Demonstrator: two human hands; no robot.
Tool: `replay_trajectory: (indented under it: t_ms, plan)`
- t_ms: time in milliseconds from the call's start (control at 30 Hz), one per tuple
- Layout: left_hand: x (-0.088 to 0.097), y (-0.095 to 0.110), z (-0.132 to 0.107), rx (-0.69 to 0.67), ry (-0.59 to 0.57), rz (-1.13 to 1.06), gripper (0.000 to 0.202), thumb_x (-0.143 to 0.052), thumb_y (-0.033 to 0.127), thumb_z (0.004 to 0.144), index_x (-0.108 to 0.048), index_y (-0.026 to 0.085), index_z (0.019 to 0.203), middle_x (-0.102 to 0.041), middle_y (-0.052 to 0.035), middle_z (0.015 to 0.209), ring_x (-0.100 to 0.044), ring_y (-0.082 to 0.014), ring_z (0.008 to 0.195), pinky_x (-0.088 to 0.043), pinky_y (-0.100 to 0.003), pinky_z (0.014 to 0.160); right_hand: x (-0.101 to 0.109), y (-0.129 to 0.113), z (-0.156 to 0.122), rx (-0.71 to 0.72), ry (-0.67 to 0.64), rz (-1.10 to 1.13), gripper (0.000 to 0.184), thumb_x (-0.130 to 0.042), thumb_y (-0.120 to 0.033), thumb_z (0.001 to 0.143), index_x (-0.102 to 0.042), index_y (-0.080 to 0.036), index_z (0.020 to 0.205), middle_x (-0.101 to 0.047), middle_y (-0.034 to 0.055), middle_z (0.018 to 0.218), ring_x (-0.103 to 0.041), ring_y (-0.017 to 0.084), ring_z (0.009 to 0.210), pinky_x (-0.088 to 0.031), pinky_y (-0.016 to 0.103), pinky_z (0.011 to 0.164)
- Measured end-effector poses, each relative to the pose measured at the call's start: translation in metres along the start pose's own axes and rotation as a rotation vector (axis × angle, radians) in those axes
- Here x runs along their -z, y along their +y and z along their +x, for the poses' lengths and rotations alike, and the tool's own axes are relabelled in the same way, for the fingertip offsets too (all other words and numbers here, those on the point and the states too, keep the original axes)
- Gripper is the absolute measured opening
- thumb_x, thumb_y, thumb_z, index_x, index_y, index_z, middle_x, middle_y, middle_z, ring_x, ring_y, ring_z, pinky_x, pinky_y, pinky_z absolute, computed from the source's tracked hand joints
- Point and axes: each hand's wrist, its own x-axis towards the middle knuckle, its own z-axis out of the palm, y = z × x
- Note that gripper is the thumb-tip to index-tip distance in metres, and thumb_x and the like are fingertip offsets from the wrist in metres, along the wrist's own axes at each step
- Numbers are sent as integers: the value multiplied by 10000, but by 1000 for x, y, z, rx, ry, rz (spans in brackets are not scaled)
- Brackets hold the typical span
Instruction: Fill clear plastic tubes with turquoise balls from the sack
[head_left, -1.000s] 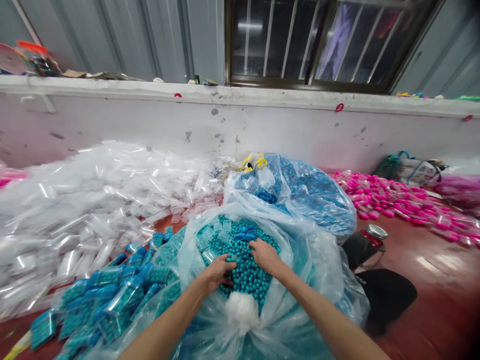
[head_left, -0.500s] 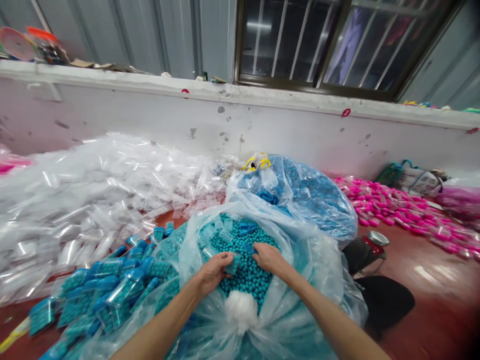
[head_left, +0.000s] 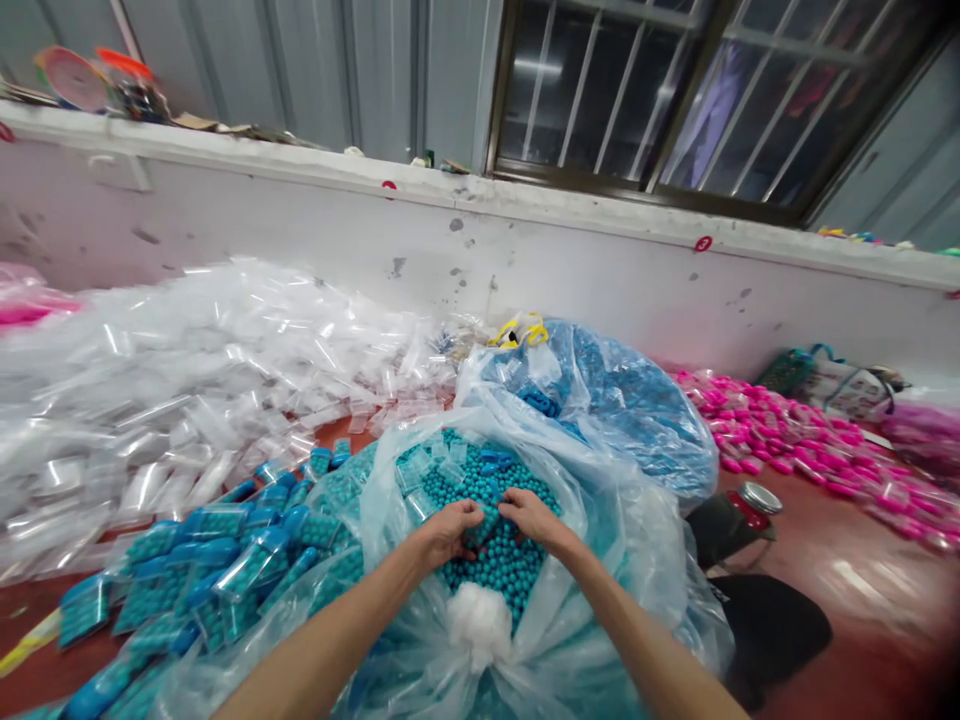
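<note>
Both of my hands are inside a big clear plastic sack [head_left: 600, 560] full of small teal beads [head_left: 495, 570]. My left hand [head_left: 444, 530] has its fingers curled, pinching a small clear packet [head_left: 480, 526] partly filled with teal beads. My right hand [head_left: 534, 518] meets it fingertip to fingertip, fingers bent over the same packet and the beads beneath. A white knotted tuft of plastic [head_left: 480, 625] sits just below my wrists.
Filled teal bead packets [head_left: 217, 575] lie heaped at the left. Empty clear packets [head_left: 187, 390] pile behind them. A second sack of blue beads [head_left: 615, 400] stands behind, pink packets [head_left: 787, 430] spread at the right, and a lidded jar [head_left: 739, 505] leans nearby.
My hands have drawn closer together over the beads until their fingertips meet on the small packet. The view has tilted slightly to the left.
</note>
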Motion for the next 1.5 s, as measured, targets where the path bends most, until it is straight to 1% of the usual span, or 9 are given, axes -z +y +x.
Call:
replay_trajectory:
  t_ms: [167, 367, 567, 733, 867, 1000, 1200, 1300, 1500]
  plan:
    - [10, 0, -20, -79, -95, -171, 461, -639, 496, 583, -416, 203, 860, -559, 14, 769, -558, -115, 648, -384, -205, 549, 13, -2, -24, -15, 116, -244, 282, -420, -189, 834, -505, -213, 1102, -635, 59, 887, -590, 190, 815, -400, 256, 655]
    - [8, -13, -28, -251, -29, -239, 385, -655, 457, 615, -476, 173, 803, -553, 18, 683, -514, -96, 613, -325, -200, 540, 10, -22, -46, 62, 132, -530, 256, -341, -108, 839, -571, -215, 874, -583, 96, 940, -555, 216, 864, -381, 269, 655]
    - [0, -23, -30, -350, -43, -169, 465, -655, 540, 577, -465, 165, 775, -564, 24, 583, -500, -88, 489, -324, -212, 498, 27, -30, -44, 328, 90, -65, 229, -532, -180, 754, -576, -196, 978, -605, 35, 908, -544, 168, 860, -386, 244, 747]
    - [0, -22, -37, -245, -75, -149, 445, -612, 533, 621, -433, 181, 829, -587, 22, 605, -510, -86, 408, -286, -184, 386, 25, -22, -33, 223, -77, 403, 184, -573, -198, 701, -604, -168, 881, -537, -42, 632, -498, 115, 605, -378, 208, 569]
    - [0, -19, -42, -266, -113, -184, 464, -618, 536, 613, -428, 179, 841, -587, 22, 622, -514, -73, 406, -250, -165, 356, 21, -18, -32, 265, 61, 371, 101, -555, -230, 726, -588, -175, 803, -558, -21, 721, -513, 129, 705, -395, 227, 659]
    - [0, -18, -41, -303, -51, -78, 415, -601, 505, 636, -428, 178, 824, -578, 36, 597, -502, -66, 383, -239, -160, 340, 17, -25, -36, 245, 42, 338, 208, -438, -273, 818, -562, -184, 960, -606, -12, 723, -546, 135, 666, -428, 245, 657]
    - [4, -23, -41, -315, 25, -72, 385, -550, 508, 656, -421, 183, 815, -571, 47, 591, -483, -62, 366, -233, -165, 328, 15, -27, -53, 285, -25, 173, 345, -344, -257, 864, -550, -169, 1126, -569, 89, 1168, -488, 195, 1093, -337, 318, 943]
    - [7, -25, -41, -313, 7, -92, 401, -572, 504, 641, -412, 182, 819, -567, 49, 578, -479, -63, 361, -234, -164, 328, 16, -17, -58, 251, -89, 175, 336, -370, -236, 846, -548, -183, 1126, -630, 76, 1021, -564, 191, 937, -404, 325, 856]
    - [4, -29, -40, -350, -44, -141, 392, -594, 475, 661, -418, 176, 845, -566, 38, 609, -491, -69, 400, -291, -167, 355, -5, -19, -44, 50, -61, 806, 298, -461, -342, 774, -517, -177, 1016, -549, -30, 649, -548, 113, 512, -436, 220, 451]
